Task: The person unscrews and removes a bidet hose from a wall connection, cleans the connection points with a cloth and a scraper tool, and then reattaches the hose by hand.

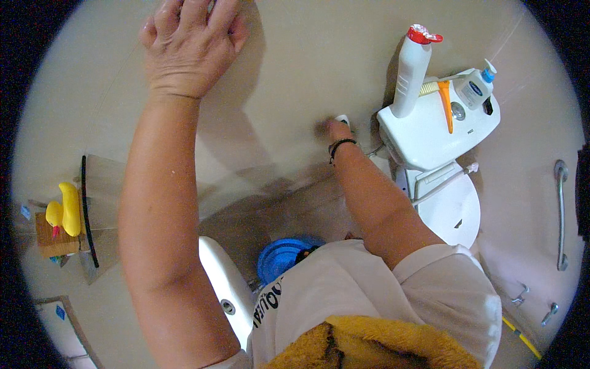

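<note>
So we've got the toilet tank [424,144] over on our right, tall bottle [410,77] on its left end, pump bottle [474,91] toward the right, toilet lid [452,212] just in front. The grab bar [561,215] is on the wall farther right. Down low, our tub [275,264] sits between the sink [218,270] on the left and the toilet.

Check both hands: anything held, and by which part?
Left hand: can't tell; its palm side is hidden. Right hand: a small white thing shows at it; too small and blurred to confirm a hold or which part.
</note>
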A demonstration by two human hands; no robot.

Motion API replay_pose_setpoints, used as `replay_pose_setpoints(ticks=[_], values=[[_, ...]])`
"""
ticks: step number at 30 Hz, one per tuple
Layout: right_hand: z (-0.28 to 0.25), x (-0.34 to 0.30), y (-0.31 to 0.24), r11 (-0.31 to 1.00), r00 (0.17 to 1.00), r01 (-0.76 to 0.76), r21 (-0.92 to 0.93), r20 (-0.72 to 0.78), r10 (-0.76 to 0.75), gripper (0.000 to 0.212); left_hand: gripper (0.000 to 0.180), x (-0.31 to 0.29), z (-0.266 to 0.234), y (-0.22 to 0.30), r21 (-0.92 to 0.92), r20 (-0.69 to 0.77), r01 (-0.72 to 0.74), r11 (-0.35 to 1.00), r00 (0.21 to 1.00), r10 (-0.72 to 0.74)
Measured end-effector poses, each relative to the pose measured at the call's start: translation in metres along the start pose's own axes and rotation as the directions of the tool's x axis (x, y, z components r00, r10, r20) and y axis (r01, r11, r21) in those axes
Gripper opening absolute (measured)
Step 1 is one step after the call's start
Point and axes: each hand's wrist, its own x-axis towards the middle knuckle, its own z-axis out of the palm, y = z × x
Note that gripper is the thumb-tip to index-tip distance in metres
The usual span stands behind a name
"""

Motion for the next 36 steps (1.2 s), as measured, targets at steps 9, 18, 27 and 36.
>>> replay_pose_setpoints(ticks=[9, 18, 27, 36], values=[[-0.003, 0.033, 0.04, 0.823, 0.991, 0.117, 0.556, -0.123, -0.058, 0.037, 0.043, 0.021, 0.016, 0.004, 0.168, -0.422, -0.225, 0.96, 0.864, 0.276], [-0.029, -0.011, 0.007, 0.961, 0.989, -0.026, 0.274, -0.136, 0.065, 0.025, 0.043, 0.017, -0.016, 0.021, -0.047, 0.119, 0.099, 0.994, 0.989, -0.093], [-0.026, -0.028, -0.005, 0.695, 0.97, -0.184, 0.695, 0.014, 0.243, 0.017, 0.043, 0.007, 0.012, 0.003, 0.192, -0.363, -0.184, 0.964, 0.899, 0.244], [0.007, 0.041, 0.036, 0.469, 0.956, -0.225, 0.854, 0.103, 0.273, 0.022, 0.044, 0.021, 0.019, 0.004, 0.217, -0.385, -0.208, 0.954, 0.88, 0.279]])
